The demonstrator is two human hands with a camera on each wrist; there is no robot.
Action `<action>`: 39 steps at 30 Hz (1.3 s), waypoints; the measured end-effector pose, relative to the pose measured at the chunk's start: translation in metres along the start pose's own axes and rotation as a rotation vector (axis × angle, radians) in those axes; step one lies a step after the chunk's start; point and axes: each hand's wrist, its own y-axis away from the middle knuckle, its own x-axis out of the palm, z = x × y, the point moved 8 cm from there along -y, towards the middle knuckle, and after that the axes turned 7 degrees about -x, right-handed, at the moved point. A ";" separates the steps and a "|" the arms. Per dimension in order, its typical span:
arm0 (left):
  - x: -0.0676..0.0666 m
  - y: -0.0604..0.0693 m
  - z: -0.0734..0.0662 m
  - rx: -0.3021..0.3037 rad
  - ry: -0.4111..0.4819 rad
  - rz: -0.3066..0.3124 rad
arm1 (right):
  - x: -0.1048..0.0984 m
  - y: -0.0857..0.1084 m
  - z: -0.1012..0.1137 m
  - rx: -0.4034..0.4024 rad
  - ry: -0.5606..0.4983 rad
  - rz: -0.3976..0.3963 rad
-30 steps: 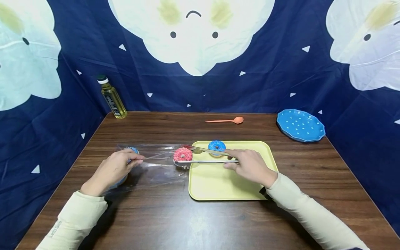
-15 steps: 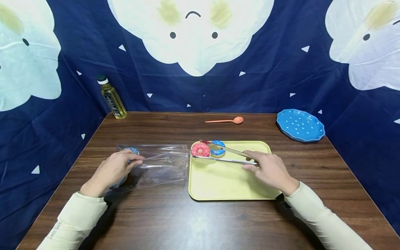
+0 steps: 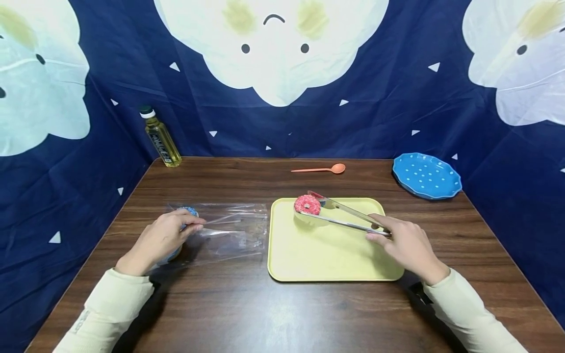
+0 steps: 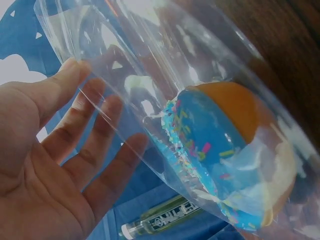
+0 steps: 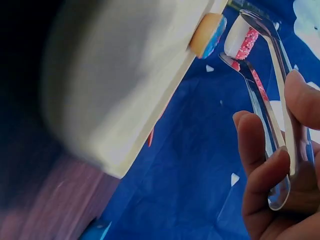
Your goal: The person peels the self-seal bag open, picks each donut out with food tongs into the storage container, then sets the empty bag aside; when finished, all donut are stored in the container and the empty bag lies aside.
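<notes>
A person's two hands worked over a wood-grain table (image 3: 220,304), cream sleeves entering from the near edge. At right, the right hand (image 3: 408,245) gripped metal tongs (image 3: 348,224) in its curled fingers; at left, the left hand (image 3: 163,239) pinched a clear plastic bag (image 3: 238,238) between thumb and fingers. The bag contained at least one blue-iced, sprinkled doughnut (image 4: 210,135), partly hidden by the hand in the head view. Right of the bag lay a yellow tray (image 3: 335,260); above its far part, the tongs' ends held a pink doughnut (image 3: 307,200) clear of the surface. A second blue doughnut (image 5: 209,36) sat on the tray, largely screened in the head view. Farther off lay an orange spoon (image 3: 338,168), with a dotted blue plate (image 3: 427,176) at far right and an oil-coloured bottle (image 3: 163,143) at far left, before a navy cloth (image 3: 247,122) patterned with clouds.
</notes>
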 end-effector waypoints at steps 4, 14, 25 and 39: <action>0.000 -0.001 0.000 0.001 0.000 0.001 | -0.003 0.007 -0.009 0.049 0.006 0.012; 0.002 -0.002 0.001 0.010 -0.013 -0.002 | -0.012 0.022 -0.026 0.129 0.021 0.021; 0.003 -0.001 0.000 -0.003 -0.011 0.008 | -0.014 0.036 -0.041 0.175 0.060 0.053; 0.005 -0.003 0.001 -0.028 -0.002 0.030 | -0.011 0.044 -0.055 0.279 0.058 0.103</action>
